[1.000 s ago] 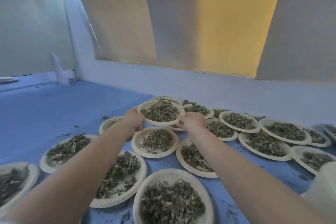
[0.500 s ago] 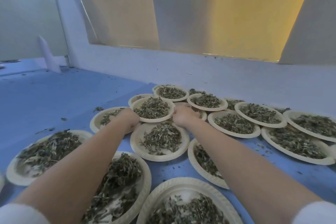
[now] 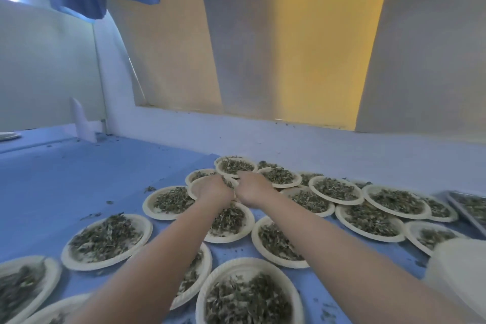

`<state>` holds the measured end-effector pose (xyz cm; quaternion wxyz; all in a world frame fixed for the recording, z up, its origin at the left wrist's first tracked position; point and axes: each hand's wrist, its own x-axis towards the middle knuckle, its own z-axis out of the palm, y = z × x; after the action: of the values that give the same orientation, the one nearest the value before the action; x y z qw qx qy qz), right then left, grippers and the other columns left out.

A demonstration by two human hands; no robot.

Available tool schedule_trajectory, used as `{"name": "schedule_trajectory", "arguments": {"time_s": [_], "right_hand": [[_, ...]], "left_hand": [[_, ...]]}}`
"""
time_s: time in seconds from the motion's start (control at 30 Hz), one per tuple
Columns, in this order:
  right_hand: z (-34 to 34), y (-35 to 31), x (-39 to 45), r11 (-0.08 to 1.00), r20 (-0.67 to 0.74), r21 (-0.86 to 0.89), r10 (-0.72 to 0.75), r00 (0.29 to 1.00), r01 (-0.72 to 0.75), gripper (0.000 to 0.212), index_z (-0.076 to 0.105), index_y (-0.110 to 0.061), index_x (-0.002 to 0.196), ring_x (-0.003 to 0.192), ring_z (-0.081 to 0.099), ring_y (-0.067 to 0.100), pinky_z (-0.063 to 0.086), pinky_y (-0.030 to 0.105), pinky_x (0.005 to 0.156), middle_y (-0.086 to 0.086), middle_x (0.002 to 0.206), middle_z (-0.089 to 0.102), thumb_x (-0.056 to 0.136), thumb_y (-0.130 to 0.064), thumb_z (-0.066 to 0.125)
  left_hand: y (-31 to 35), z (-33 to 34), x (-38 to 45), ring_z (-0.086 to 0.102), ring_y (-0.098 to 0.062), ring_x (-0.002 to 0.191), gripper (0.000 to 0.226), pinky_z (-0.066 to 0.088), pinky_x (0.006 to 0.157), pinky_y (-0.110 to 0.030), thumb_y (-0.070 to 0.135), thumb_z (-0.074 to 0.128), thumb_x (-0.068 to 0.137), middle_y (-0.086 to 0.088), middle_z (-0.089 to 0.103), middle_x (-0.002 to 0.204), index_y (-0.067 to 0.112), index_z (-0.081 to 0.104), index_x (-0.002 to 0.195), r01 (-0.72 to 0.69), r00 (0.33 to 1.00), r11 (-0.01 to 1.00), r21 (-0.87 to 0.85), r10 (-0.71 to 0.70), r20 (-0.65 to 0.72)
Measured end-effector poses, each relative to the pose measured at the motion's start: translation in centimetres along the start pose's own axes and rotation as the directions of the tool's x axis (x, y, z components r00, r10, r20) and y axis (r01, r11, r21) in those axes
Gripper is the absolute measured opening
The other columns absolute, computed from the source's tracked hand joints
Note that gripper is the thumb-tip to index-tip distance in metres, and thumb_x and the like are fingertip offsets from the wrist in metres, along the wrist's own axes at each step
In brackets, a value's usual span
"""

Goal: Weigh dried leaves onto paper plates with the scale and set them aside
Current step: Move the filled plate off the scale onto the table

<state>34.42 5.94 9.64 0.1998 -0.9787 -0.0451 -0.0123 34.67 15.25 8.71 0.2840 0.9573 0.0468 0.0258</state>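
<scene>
Mid-frame, left hand (image 3: pixel 214 189) & right hand (image 3: pixel 249 189) are now meeting over 1 plate (image 3: pixel 196 187) of dried leaves (image 3: pixel 228 182), vs gripping its 2 rim sides 0.5 s ago. Fingers are curling, contents hidden – can't tell grip. Prob. the plate is being parked among filled ones.

Herb-drying workroom: leaf-filled paper plates (image 3: pixel 107 241) crowd a blue table (image 3: pixel 65 179).

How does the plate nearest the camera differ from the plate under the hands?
The nearest plate lies fully in view and untouched, leaves heaped in it; the plate under the hands is mostly hidden by the left hand and right hand. It looks smaller, lying farther off. Both are pale paper plates.
</scene>
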Motion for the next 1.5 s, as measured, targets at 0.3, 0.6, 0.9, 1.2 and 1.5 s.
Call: {"name": "schedule_trajectory", "arguments": {"time_s": [0.3,0.6,0.9,1.2,1.5], "right_hand": [[-8.2,3.4,-13.5,0.992,-0.082,-0.115,-0.065,0.995,0.056,0.016,0.056,-0.009,0.097,0.085,0.051,0.025,0.042,0.036,0.076,0.008,0.094,0.059,0.094,-0.015,0.042],[-13.4,16.6,-25.4,0.979,-0.158,-0.137,0.131,0.979,-0.153,0.018,0.064,-0.004,0.093,0.084,0.056,0.026,0.045,0.035,0.072,0.013,0.094,0.064,0.088,-0.013,0.049],[-13.1,26.5,-29.9,0.913,-0.17,-0.048,0.392,0.904,-0.405,0.008,0.055,-0.005,0.094,0.063,0.045,0.013,0.032,0.022,0.045,0.007,0.082,0.055,0.089,-0.01,0.05],[-12.9,27.3,-29.6,0.896,-0.267,0.145,0.443,0.856,-0.419,0.033,0.058,0.001,0.117,0.096,0.061,0.024,0.051,0.035,0.083,0.014,0.115,0.061,0.088,-0.002,0.043],[-14.5,26.4,-31.1,0.919,-0.381,0.166,0.395,0.836,-0.359,0.024,0.061,0.0,0.103,0.093,0.059,0.027,0.051,0.034,0.081,0.012,0.104,0.061,0.086,-0.001,0.044]], "left_hand": [[7.8,-2.3,-13.9,0.054,-0.03,0.102,0.024,0.046,0.081,-0.034,0.007,0.042,0.094,-0.015,0.057,0.116,0.016,0.054,0.112,-0.259,0.964,0.948,-0.183,0.265,0.006],[18.3,6.7,-23.2,0.053,-0.024,0.071,0.011,0.038,0.059,-0.032,0.014,0.047,0.088,-0.008,0.055,0.076,0.015,0.05,0.077,-0.482,0.862,0.872,-0.091,0.49,0.132],[20.0,12.9,-23.6,0.044,-0.017,0.061,0.014,0.034,0.044,-0.027,-0.001,0.045,0.088,-0.011,0.05,0.082,0.006,0.032,0.091,-0.288,0.947,0.952,-0.107,0.3,0.118],[19.6,12.4,-23.1,0.021,-0.015,0.054,0.033,0.015,0.047,-0.026,-0.004,0.04,0.085,-0.002,0.025,0.063,0.013,0.023,0.062,-0.368,0.922,0.93,-0.01,0.367,0.122],[20.5,10.3,-23.7,0.021,-0.016,0.05,0.033,0.016,0.045,-0.024,-0.008,0.04,0.083,-0.003,0.025,0.059,0.014,0.026,0.062,-0.41,0.909,0.905,-0.111,0.415,0.026]]}}
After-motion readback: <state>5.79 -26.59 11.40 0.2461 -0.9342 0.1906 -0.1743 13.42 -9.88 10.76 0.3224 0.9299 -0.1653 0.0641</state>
